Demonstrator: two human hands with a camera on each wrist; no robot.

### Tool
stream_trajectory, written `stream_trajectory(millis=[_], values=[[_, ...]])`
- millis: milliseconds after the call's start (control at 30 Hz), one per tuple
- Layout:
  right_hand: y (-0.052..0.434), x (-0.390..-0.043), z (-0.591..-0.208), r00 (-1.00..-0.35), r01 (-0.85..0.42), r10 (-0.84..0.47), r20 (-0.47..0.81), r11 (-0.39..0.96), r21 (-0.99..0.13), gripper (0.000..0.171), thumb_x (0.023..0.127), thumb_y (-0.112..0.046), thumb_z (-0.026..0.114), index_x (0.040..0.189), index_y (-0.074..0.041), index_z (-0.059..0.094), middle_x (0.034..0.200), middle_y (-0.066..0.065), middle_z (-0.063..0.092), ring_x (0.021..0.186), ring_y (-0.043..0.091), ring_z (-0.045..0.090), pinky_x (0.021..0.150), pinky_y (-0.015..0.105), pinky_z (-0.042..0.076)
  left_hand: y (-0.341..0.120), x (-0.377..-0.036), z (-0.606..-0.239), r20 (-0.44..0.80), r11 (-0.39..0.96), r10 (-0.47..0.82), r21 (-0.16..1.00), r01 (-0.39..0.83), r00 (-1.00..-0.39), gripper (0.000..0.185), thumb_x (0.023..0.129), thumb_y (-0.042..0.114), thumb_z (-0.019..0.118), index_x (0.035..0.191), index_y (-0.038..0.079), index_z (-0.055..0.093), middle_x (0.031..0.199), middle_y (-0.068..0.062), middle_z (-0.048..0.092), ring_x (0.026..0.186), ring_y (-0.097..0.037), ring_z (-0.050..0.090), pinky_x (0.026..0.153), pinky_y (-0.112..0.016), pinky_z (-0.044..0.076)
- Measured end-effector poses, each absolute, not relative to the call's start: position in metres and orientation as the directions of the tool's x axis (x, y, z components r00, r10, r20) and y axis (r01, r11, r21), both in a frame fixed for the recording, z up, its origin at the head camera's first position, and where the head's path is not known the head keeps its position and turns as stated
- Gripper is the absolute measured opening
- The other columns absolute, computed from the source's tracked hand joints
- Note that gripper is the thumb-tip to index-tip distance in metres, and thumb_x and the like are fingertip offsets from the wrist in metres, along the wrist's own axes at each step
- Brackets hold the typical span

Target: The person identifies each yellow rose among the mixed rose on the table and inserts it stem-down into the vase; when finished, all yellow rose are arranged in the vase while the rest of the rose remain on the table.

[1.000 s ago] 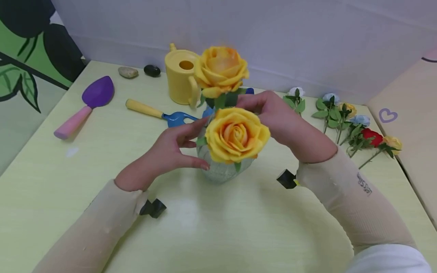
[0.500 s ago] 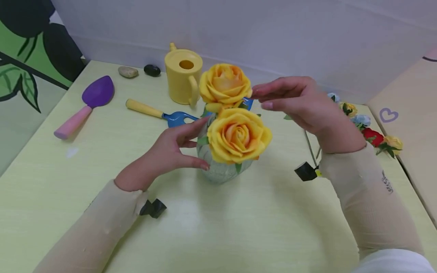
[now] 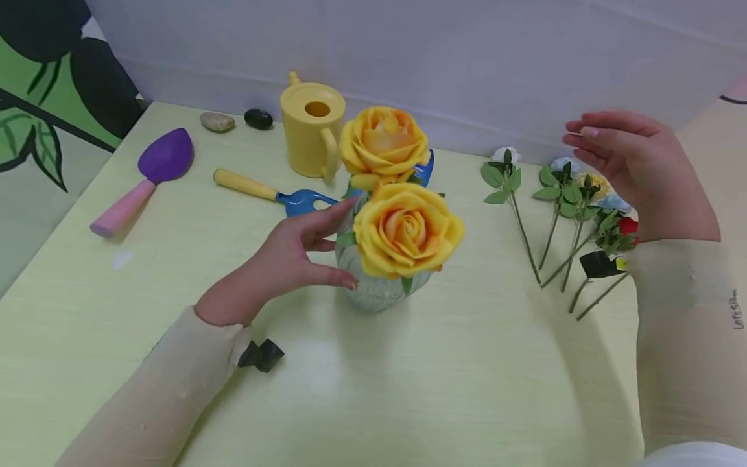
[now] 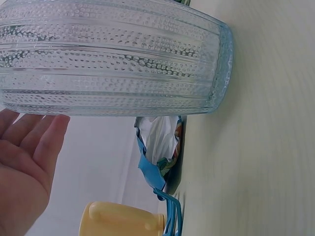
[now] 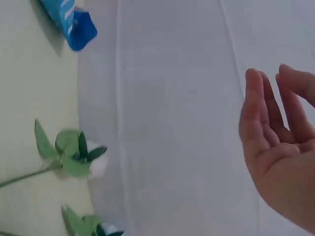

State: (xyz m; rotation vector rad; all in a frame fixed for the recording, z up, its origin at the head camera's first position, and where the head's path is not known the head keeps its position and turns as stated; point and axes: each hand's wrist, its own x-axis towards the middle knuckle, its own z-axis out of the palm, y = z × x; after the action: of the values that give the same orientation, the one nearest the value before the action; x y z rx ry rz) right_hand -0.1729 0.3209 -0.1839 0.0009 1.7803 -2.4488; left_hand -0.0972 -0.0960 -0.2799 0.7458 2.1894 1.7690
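A person's left hand rests straight-fingered against a glass vase holding two yellow roses at mid-table, while the empty, relaxed right hand hovers above loose stems; a nudge could tip the top-heavy vase.

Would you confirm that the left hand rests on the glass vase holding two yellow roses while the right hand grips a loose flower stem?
Not quite: the right hand grips nothing. The head view shows it open above the loose flowers. The left hand does rest on the glass vase holding two yellow roses.
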Motion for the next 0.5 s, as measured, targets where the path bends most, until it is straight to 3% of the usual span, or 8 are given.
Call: stream_trajectory(millis=[200,300,333,500], values=[[0.382,-0.183,-0.213,-0.934,0.253,0.168,-0.315,-0.308,-0.917,0.023,0.082,-0.001,0.066,0.104,-0.005,0.068,0.096,0.005,0.068,0.084,0.017,0.067,0.073,0.022,0.053,-0.096,-0.098,-0.280,0.140,0.133,0.521,0.961,0.242,-0.842,0.092,0.065,-0.001,0.081,0.144,0.011,0.033,0.145,0.000,0.036,0.129,-0.014,0.038,0.091,-0.041,0.047],[0.403,-0.183,-0.231,-0.896,0.337,0.198,-0.397,-0.280,-0.899,0.020,0.080,-0.001,0.068,0.100,-0.006,0.069,0.091,0.004,0.067,0.085,0.014,0.066,0.073,0.021,0.053,-0.096,-0.098,-0.280,0.141,0.129,0.524,0.961,0.242,-0.840,0.092,0.066,-0.001,0.081,0.144,0.011,0.033,0.145,0.000,0.036,0.128,-0.013,0.038,0.091,-0.041,0.047],[0.407,-0.183,-0.237,-0.887,0.354,0.211,-0.412,-0.264,-0.897,0.036,0.080,-0.002,0.068,0.115,-0.011,0.064,0.090,0.004,0.067,0.086,0.013,0.066,0.075,0.021,0.053,-0.096,-0.098,-0.280,0.142,0.129,0.525,0.961,0.243,-0.839,0.091,0.066,-0.001,0.080,0.144,0.011,0.033,0.145,0.000,0.036,0.128,-0.013,0.038,0.091,-0.041,0.047],[0.423,-0.178,-0.262,-0.840,0.469,0.256,-0.478,-0.101,-0.877,0.027,0.079,-0.009,0.071,0.105,-0.019,0.069,0.085,-0.003,0.068,0.084,0.007,0.065,0.076,0.018,0.051,-0.097,-0.098,-0.281,0.143,0.124,0.525,0.962,0.242,-0.839,0.091,0.066,-0.001,0.080,0.143,0.010,0.034,0.145,0.000,0.037,0.128,-0.012,0.039,0.090,-0.037,0.048]])
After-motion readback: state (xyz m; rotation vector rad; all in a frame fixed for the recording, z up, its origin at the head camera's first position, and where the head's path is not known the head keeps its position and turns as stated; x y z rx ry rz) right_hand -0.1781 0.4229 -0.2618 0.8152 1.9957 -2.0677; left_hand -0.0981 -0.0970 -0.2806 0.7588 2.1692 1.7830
